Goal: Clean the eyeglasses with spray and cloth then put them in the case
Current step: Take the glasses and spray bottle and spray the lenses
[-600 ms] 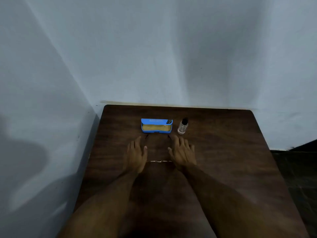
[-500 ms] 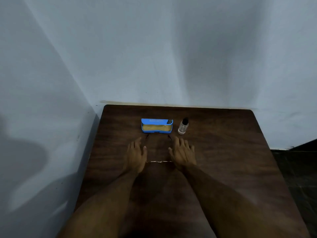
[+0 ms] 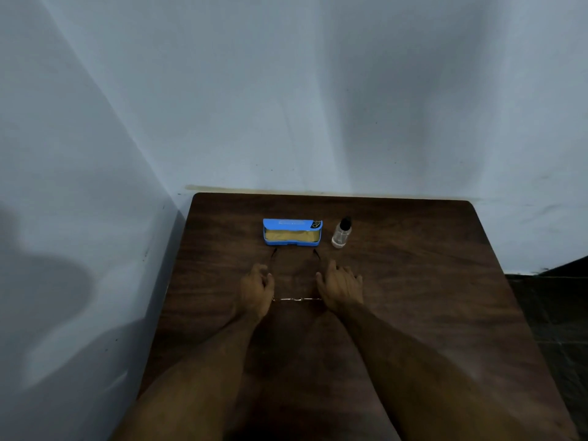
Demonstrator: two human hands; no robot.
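Here eyeglasses [image 3: 297,299] lie between curled left fingers [image 3: 260,270], grip unclear, and spread right fingers [image 3: 346,272].

1. One wide-angle camera, worn on the head, looks forward and down over the wooden table [image 3: 413,313] from its near edge, close.
2. It faces the wall corner [image 3: 176,198] behind.

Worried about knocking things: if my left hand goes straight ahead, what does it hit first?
Your left hand would likely meet the left end of the open blue case, not the spray bottle; depth is unclear.
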